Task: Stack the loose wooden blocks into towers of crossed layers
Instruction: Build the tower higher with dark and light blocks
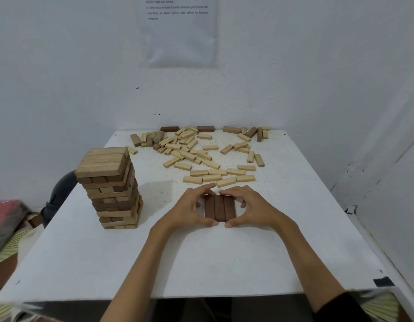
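Evidently a second tower is only being founded: three dark blocks (220, 210) lie side by side, flat on the table (201, 263). The left hand (189, 211) and right hand (253, 209) cup them from either side, thumbs at the near ends and fingers curled over the far ends, squeezing the layer square. A crosswise layer comes next, so one hand must reach for the loose blocks (201, 156) strewn toward the far edge (the closest row lies just beyond the fingertips). The finished tower (113, 187) stands well apart near the left edge, and bare table lies toward the person.
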The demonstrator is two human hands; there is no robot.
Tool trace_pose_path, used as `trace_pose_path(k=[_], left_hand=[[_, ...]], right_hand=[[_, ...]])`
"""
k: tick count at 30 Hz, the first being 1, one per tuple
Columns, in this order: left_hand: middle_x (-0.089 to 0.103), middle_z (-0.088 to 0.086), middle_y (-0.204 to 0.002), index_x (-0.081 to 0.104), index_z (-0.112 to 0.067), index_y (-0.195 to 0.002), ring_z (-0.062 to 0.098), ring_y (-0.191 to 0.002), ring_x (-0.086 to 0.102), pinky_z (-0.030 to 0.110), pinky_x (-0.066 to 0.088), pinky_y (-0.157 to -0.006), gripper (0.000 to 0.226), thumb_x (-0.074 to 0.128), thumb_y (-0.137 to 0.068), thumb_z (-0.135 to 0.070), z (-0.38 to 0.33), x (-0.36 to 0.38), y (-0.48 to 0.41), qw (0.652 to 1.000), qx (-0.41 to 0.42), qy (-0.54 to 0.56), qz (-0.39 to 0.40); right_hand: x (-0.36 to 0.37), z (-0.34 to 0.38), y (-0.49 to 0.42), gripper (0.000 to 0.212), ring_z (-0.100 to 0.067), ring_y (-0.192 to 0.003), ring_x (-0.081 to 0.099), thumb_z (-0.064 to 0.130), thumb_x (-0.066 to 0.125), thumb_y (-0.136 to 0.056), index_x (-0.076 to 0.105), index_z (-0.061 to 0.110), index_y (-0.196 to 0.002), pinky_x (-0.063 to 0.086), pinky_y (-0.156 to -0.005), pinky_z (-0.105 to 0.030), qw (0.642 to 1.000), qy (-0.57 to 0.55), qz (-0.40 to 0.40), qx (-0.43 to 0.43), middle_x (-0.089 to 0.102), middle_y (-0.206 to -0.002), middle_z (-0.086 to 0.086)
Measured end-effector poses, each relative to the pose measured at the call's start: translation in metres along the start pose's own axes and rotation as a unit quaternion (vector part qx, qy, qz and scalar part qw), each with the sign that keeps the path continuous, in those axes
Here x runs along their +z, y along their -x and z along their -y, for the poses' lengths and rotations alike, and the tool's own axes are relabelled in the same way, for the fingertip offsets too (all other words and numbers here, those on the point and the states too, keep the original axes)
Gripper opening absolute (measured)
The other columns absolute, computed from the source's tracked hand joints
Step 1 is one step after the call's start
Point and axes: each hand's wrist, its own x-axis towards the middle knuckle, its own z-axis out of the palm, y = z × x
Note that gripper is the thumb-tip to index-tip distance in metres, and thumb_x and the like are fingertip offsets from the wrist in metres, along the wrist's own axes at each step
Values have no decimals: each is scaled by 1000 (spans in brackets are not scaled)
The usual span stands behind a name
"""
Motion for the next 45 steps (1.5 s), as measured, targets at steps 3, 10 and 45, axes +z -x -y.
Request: trace_pose_path(k=[3,10,45], left_hand=[[51,-16,-122,36,-35,-139,3,-113,39,1,32,-78,90,84,-65,-22,1,0,0,1000,1,-3,2],[51,-18,-118,37,-37,-137,4,-112,42,10,35,-79,92,82,-58,-29,-3,-1,0,1000,-2,1,-1],[55,-21,-116,33,-40,-135,1,-112,52,11,43,-83,98,72,-47,-57,-89,-236,72,991,-3,-117,-57]], right_hand=[[2,1,0,74,-5,-111,39,29,84,-65,49,32,-131,39,-84,-13,1000,-9,-13,-5,52,-123,10],[6,2,5,73,-4,-117,47,25,86,-63,53,32,-127,40,-104,-29,998,-52,-45,-9,54,-123,11],[-38,226,-79,84,-7,-105,53,30,84,-65,37,33,-135,37,-74,-3,977,-14,-25,-209,59,-111,3]])
